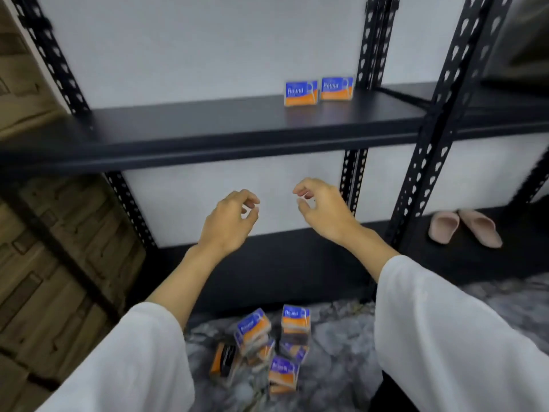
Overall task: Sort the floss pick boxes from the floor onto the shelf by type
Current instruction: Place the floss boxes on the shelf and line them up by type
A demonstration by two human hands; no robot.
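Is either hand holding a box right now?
No, the left hand and right hand hang empty, fingers loosely curled, below the shelf.

Two floss pick boxes [319, 90] on the shelf [208, 126], about six on the floor [341, 352], two slippers [463, 228].

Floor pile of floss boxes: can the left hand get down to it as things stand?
Probably yes. The left hand holds nothing and the floor pile lies uncovered below both forearms, nothing between.

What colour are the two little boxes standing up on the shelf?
The two boxes on the shelf are blue on top and orange below, seen in the head view.
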